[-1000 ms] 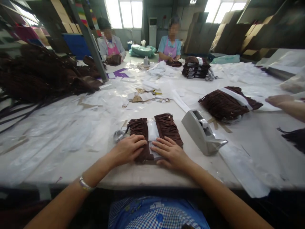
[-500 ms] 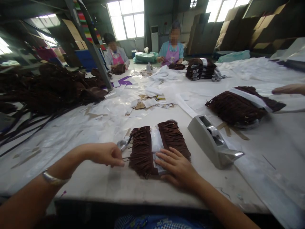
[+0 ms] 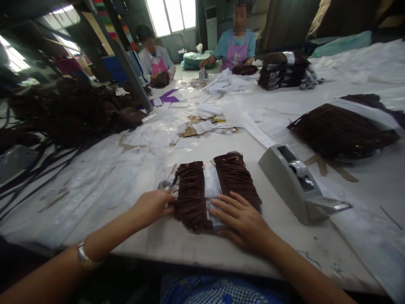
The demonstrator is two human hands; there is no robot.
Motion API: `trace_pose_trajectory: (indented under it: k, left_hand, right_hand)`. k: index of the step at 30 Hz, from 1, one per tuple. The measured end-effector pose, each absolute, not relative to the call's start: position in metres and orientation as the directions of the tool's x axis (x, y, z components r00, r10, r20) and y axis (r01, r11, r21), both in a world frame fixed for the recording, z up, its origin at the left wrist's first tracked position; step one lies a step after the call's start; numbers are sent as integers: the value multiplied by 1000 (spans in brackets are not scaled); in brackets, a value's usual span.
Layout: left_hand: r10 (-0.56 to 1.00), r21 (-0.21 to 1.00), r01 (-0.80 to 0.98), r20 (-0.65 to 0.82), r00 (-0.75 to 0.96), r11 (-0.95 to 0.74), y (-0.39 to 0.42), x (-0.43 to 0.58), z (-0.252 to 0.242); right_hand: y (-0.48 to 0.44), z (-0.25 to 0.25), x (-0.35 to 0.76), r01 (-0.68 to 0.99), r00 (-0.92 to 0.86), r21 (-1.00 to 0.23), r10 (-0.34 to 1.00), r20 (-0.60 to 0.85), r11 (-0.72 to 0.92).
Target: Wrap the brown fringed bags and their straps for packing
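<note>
A dark brown fringed piece point(image 3: 191, 196) lies flat at the front of the table, with a white wrap point(image 3: 211, 179) down its middle. At its left edge, my left hand point(image 3: 158, 205) has its fingers curled and closed at the fringe; the fingertips are partly hidden. My right hand point(image 3: 242, 215) rests flat across the lower right part of the piece and the wrap, fingers stretched out. A metal ring-like fitting point(image 3: 165, 184) lies just beyond my left hand, beside a dark cord. To the right stands a grey tape dispenser point(image 3: 284, 181).
Brown stacked bundles lie at right point(image 3: 344, 128) and farther back point(image 3: 283, 71). A heap of brown pieces point(image 3: 79, 114) fills the left, beside a metal post point(image 3: 133, 67). Plastic sheets, tags point(image 3: 202, 126) and paper scraps litter the table. Two co-workers in pink aprons work across it.
My left hand has moved in to the fringe's left edge. My right hand keeps its place on the piece. The view has tilted down, and another person's hand at right is gone from sight.
</note>
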State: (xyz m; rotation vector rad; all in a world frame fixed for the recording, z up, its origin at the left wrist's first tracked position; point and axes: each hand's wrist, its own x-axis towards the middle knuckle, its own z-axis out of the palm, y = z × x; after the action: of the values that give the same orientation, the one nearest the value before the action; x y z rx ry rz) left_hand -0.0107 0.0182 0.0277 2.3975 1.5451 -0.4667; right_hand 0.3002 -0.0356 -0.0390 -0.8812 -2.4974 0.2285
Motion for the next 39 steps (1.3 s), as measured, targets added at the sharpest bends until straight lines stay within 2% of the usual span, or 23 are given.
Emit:
trace_pose_trajectory:
  k: [7, 11, 14, 16, 18, 20, 22, 28, 31, 33, 35, 38, 39]
  left_hand:
    - [877, -109, 911, -336, 344, -399, 12, -7, 27]
    - [859, -6, 931, -386, 335, -365, 19, -18, 38]
    - [909, 64, 937, -230, 348, -342, 28, -14, 48]
    - [886, 143, 884, -75, 458, -445, 35, -3, 52]
    - [745, 210, 733, -29, 666, -647, 44, 12, 51]
    - [573, 213, 575, -76, 816, -790, 53, 23, 46]
    - [493, 162, 516, -160, 855, -841, 59, 26, 42]
    - [561, 41, 633, -421, 713, -773, 52, -19, 52]
    - [626, -1, 760, -567, 535, -650, 44, -45, 66]
    - [680, -23, 827, -581, 446, -562, 44, -46, 71]
    - [735, 2, 838, -478, 481, -546, 49, -33, 70]
    - [754, 71, 772, -176, 633, -632, 62, 1, 57]
    - [736, 78, 746, -119, 666, -662, 67, 12, 52]
  right_hand:
    - [-37, -36, 301, 545, -684, -313, 628, 372, 778]
    - [-38, -36, 302, 546, -684, -324, 634, 361, 773]
    - [-38, -36, 303, 543, -683, -331, 635, 360, 772]
    - [-38, -36, 302, 542, -680, -334, 636, 364, 771]
    - [-38, -35, 302, 543, -680, -334, 637, 363, 770]
    - [-38, -35, 302, 543, -682, -334, 636, 360, 771]
    - [-38, -36, 302, 538, -683, -334, 632, 366, 774]
    - [-37, -36, 304, 524, -687, -343, 625, 370, 780]
    - [-36, -36, 304, 519, -689, -345, 622, 373, 782]
    - [-36, -36, 304, 520, -686, -346, 623, 376, 781]
    - [-36, -35, 303, 523, -687, -344, 624, 372, 780]
    - [-37, -35, 303, 532, -688, -339, 630, 361, 776]
    - [-37, -34, 303, 535, -689, -337, 631, 355, 774]
